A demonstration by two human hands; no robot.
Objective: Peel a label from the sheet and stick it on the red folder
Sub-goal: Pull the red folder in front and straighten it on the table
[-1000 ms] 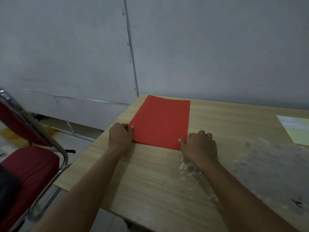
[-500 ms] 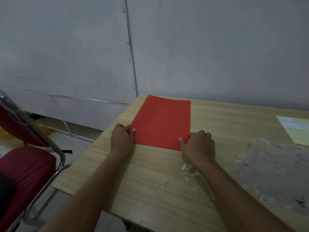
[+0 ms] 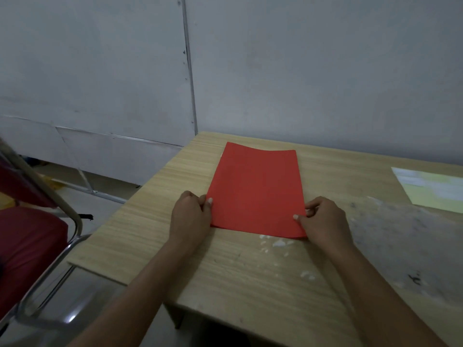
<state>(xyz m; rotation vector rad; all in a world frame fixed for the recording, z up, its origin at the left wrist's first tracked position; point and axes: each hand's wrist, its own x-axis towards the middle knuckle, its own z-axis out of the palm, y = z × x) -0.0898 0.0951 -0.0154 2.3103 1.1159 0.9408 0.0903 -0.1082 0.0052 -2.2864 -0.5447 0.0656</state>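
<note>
The red folder (image 3: 256, 189) lies flat on the wooden table (image 3: 155, 211), near its far left corner. My left hand (image 3: 191, 214) grips the folder's near left corner, thumb on top. On the near right corner, my right hand (image 3: 323, 221) pinches the edge with the thumb on the red surface. A pale yellow-green sheet (image 3: 436, 190), likely the label sheet, lies at the table's far right, partly cut off by the frame edge.
A grey wall stands close behind the table. A red-cushioned chair with a metal frame (image 3: 30, 236) sits to the left. White scraps and a scuffed patch (image 3: 400, 246) mark the tabletop to the right of my right hand.
Both hands have slid the folder a little to the right and nearer. The grip on the two near corners is the same.
</note>
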